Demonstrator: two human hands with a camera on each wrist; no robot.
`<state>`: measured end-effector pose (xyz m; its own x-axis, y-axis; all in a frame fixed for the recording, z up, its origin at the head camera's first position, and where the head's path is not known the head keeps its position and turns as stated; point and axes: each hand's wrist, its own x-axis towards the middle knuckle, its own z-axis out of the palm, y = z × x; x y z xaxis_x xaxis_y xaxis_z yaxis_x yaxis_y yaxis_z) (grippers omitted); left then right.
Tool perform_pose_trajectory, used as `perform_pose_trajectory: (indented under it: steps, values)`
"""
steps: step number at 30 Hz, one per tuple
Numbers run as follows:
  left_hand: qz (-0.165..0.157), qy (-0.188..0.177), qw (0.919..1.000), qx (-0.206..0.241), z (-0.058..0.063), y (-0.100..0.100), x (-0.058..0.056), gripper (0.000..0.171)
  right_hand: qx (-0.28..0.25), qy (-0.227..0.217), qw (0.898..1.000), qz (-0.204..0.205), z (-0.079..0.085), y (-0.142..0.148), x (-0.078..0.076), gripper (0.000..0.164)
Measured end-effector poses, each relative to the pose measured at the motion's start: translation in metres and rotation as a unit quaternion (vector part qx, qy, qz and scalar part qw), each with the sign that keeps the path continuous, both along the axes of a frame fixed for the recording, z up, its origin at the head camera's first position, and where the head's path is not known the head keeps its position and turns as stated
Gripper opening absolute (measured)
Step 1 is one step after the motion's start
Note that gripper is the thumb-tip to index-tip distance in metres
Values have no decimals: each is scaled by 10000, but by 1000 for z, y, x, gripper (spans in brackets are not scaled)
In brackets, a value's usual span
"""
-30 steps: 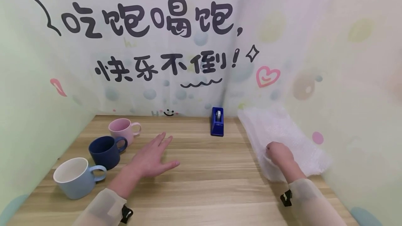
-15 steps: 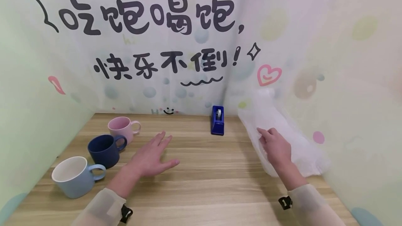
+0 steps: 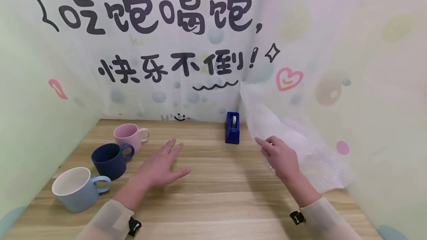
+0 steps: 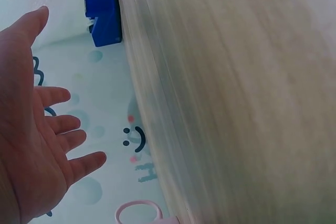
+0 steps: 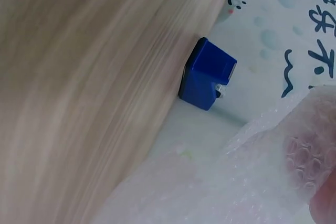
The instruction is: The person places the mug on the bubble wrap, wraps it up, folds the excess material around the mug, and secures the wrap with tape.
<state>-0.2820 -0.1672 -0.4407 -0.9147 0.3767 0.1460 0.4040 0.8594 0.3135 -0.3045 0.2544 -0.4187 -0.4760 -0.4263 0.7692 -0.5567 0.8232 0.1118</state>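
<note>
My right hand (image 3: pixel 281 158) pinches the near-left edge of a sheet of clear bubble wrap (image 3: pixel 301 147) at the right of the table. One corner of the sheet stands up toward the back wall, and the rest spreads behind and right of the hand. In the right wrist view the bubble wrap (image 5: pixel 247 177) fills the lower right, with its bubbles pressed against the fingers. My left hand (image 3: pixel 161 166) is held over the middle left of the table, fingers spread and holding nothing. The left wrist view shows its palm (image 4: pixel 31 150) with loosely extended fingers.
Three mugs line the left side: pink (image 3: pixel 130 143) at the back, navy (image 3: pixel 109 166) in the middle, light blue (image 3: pixel 80 195) in front. A blue tape dispenser (image 3: pixel 232 132) stands at the back edge of the wooden table (image 3: pixel 207 203). Printed walls enclose the table.
My right hand has moved left, drawing the bubble wrap's edge along and raising its far corner. The left hand keeps its place.
</note>
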Motion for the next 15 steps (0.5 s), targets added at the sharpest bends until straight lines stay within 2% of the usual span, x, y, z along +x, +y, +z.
perform_pose_trajectory:
  steps: [4, 7, 9, 12, 13, 15]
  values:
    - [137, 146, 9995, 259, 4, -1, -1, 91, 439, 254, 9969, 600, 2, -9, 4, 45]
    - [273, 438, 9946, 900, 8, -1, 0, 79, 827, 406, 9893, 1130, 1, -16, 9, 40]
    - [305, 754, 9850, 1521, 12, -2, 0, 69, 1158, 460, 9813, 1466, -2, -20, 12, 38]
    - [204, 1230, 9621, 2426, 21, -2, 1, 58, 1626, 420, 9685, 1837, -7, -26, 17, 36]
    - [133, 1397, 9554, 2597, 24, -3, 0, 55, 1752, 388, 9648, 1924, -10, -28, 19, 37]
    - [-23, 1609, 9475, 2762, 29, -4, 0, 50, 1963, 325, 9587, 2033, -15, -32, 23, 34]
